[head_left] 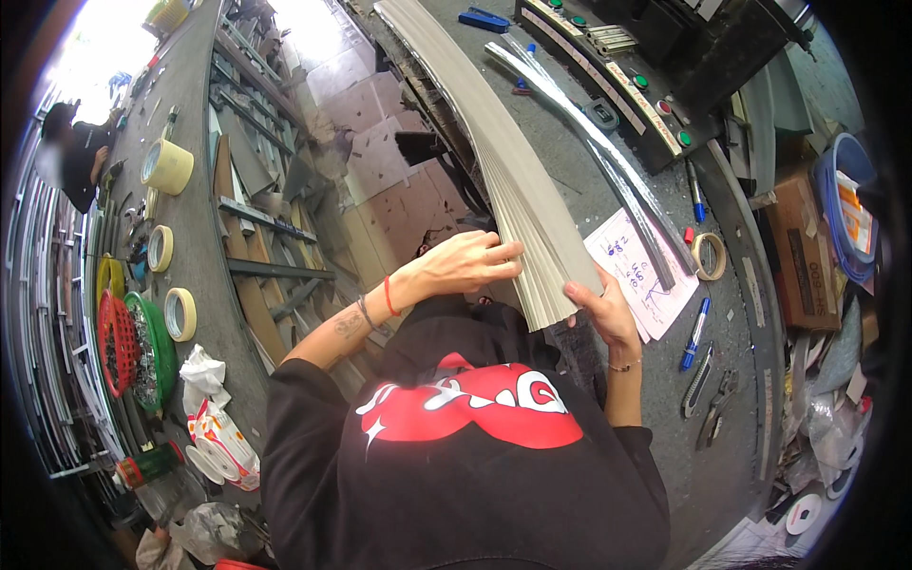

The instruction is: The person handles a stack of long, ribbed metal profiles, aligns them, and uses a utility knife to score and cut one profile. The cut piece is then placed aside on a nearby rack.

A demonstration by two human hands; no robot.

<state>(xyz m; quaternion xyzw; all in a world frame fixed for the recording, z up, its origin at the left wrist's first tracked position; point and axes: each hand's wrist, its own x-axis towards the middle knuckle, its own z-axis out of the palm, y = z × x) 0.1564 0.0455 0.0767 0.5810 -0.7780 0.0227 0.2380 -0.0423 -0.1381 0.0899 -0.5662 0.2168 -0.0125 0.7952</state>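
Pleated beige bundle [522,180] in front of you: its near end is between your hands, and its length runs away along the left edge of the worktop [741,328] to the top of the view. As for progress, the near end is fanned into separate layers along its left side, while the farther stretch looks packed together — so the spreading seems only partly done, if that is the work in hand. The silver strips [581,121] lie apart from the bundle, to its right, their near ends over the paper sheet [660,318].

Your right hand [603,304] has its grip clamped on the bundle's near right corner, thumb across the flat upper face. Your left hand [465,261] meets the opposite, fanned side, a little farther up, with fingers bent against the layers — you cannot tell from here whether that grip is pinching any of them.
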